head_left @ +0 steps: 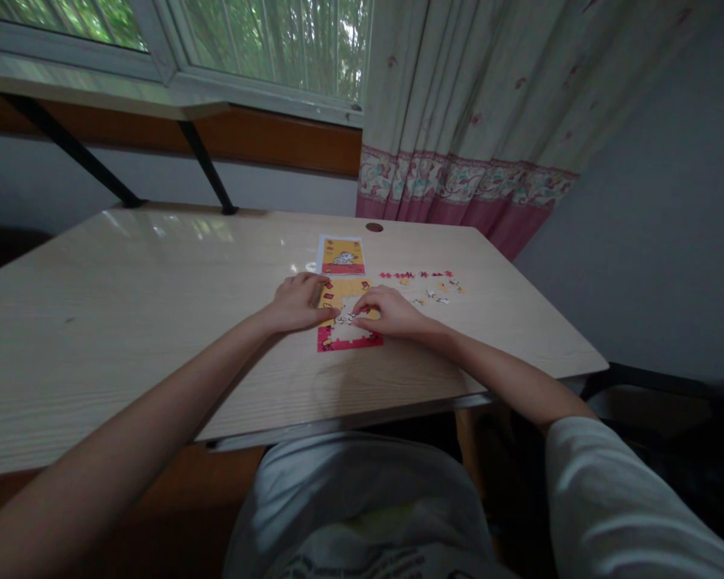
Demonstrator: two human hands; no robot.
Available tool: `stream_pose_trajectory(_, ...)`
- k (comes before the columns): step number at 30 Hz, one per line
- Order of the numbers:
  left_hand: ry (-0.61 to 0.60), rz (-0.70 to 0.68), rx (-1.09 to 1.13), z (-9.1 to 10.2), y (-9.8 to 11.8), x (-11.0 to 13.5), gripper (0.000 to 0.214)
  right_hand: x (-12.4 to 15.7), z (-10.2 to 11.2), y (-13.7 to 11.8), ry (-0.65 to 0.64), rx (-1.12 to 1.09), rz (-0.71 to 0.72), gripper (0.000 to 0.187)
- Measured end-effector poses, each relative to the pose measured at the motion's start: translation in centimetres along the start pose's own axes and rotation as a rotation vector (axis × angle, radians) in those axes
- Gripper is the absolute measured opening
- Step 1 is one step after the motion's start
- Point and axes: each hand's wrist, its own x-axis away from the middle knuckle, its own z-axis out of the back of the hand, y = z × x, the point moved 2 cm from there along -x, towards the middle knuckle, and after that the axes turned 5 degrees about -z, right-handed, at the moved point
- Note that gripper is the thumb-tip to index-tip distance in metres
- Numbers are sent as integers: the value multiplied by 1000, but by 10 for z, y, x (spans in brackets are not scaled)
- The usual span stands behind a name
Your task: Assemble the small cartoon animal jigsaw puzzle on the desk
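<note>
A partly assembled jigsaw puzzle [350, 346] lies on the table, its yellow and red border around a bare middle. My left hand [302, 304] rests along its left side, fingers apart, the thumb reaching in to the white pieces in the middle. From the right, my right hand [389, 312] pinches a small white puzzle piece [352, 317] over the gap between thumb and forefinger. Just beyond the puzzle is a reference picture [343, 256] with a white animal on yellow and red.
Loose puzzle pieces [439, 299] are scattered to the right, behind them a row of red pieces [413, 275]. The wooden table [157, 322] has a round brown cable hole [374, 227] at the back. A window and curtain [446, 161] are behind it.
</note>
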Motion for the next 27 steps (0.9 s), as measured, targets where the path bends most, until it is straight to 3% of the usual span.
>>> stream_pose_trajectory(17,46,82,-61,-2,16,4,81,-1,-1,-1,4,3,6,15)
stream_pose_trajectory(27,67,82,14,-1,6,1,78,0,1,2,24,-13,56,12)
